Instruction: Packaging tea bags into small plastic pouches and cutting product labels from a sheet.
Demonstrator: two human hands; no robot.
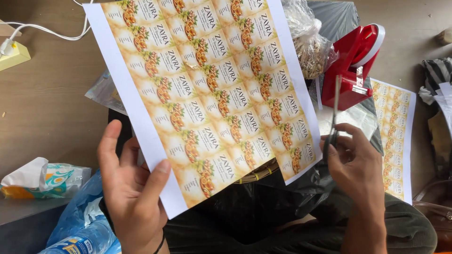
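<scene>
One label sheet (207,89), one scissors (335,110).

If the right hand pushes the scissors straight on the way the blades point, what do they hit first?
Probably the red tape dispenser: the scissors in the right hand point up at its front, though depth is unclear.

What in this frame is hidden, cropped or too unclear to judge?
- Label sheet: top cut off by the frame edge.
- Scissors: handles hidden inside the right hand; blades seen edge-on, so open or shut is unclear.
- Second sheet: partly behind the red dispenser.
- Left hand: fingers hidden behind the sheet.
</scene>
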